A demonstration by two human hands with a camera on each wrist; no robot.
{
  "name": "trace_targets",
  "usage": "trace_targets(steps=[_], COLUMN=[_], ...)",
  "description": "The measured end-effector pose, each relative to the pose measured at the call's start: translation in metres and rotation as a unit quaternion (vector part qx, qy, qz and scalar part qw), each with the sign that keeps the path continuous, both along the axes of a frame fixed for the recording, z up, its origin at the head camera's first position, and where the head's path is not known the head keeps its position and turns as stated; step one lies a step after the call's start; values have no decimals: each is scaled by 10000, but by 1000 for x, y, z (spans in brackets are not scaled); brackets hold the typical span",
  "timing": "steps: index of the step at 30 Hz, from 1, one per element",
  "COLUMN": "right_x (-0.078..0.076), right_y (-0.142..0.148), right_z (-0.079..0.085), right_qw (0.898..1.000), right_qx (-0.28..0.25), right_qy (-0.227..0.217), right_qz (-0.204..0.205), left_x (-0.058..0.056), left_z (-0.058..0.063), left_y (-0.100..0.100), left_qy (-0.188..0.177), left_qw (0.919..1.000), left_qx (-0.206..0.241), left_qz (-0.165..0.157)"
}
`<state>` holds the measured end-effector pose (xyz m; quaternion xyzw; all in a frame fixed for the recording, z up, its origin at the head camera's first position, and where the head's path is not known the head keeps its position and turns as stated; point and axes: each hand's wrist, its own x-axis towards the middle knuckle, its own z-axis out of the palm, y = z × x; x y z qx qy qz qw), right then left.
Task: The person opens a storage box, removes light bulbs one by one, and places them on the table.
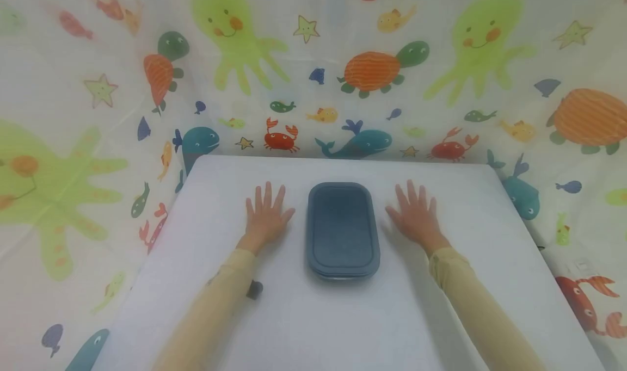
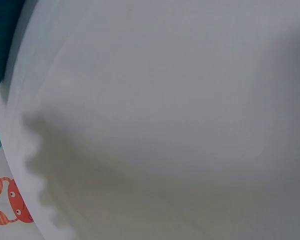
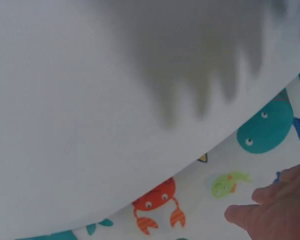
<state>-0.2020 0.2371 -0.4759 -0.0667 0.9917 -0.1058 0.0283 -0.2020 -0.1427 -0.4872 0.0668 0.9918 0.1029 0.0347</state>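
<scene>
A dark blue rectangular lidded container (image 1: 343, 227) stands on the white table, its long side running away from me. To its left is my left hand (image 1: 266, 218), palm down with fingers spread and straight, holding nothing. My right hand (image 1: 415, 214) is spread the same way on the container's other side, thumb pointing toward it. A gap shows between each hand and the container. In the left wrist view the container's ribbed side (image 2: 0, 42) shows at the top left corner. Part of the right hand (image 3: 280, 207) appears at the lower right of the right wrist view.
The white table (image 1: 343, 322) has its far edge against a curtain (image 1: 338, 39) printed with sea animals, which also hangs at both sides. A small dark object (image 1: 254, 290) shows beside the left sleeve (image 1: 210, 305). Both hands cast shadows on the tabletop.
</scene>
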Motion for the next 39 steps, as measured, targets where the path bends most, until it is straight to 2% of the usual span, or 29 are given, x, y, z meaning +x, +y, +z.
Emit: trace_targets(steps=[6,9,11,15,17,19,20,24,28,31,36,39], right_x=[17,31,41,61,70,78,80,90,97,100,104,106], right_y=[-13,-21,-27,-35,-38,-39,-40,-41,-41,-39,-35,-34], right_z=[-1,-2,-1,0,-1,-2,-4,-11,-14,-15,-14,-13], right_qw=[9993,9977,9960,9924,9904,9884,9877,9853,9829,9809,9777,9757], right_qx=[-148,-315,-429,-651,-749,-834,-825,-813,-898,-1013,-1033,-947], right_qy=[-135,-158,-192,-291,-224,-71,39,455,666,648,448,357], right_qz=[304,580,757,1001,1143,1268,1325,1435,1460,1528,1771,1943], left_x=[9,21,30,48,56,63,66,77,82,83,84,84], left_z=[-1,1,1,-3,-7,-13,-16,-26,-27,-26,-26,-25], left_y=[8,13,17,25,28,31,31,34,34,34,33,31], left_qy=[-234,-553,-902,-1569,-1702,-1700,-1699,-1625,-1515,-1473,-1453,-1439], left_qw=[9964,9870,9741,9384,9248,9185,9165,9168,9133,9110,9152,9142], left_qx=[682,1311,1859,2875,3182,3306,3329,3315,3435,3470,3331,3361], left_qz=[-434,-744,-923,-1102,-1203,-1347,-1427,-1521,-1579,-1670,-1744,-1746])
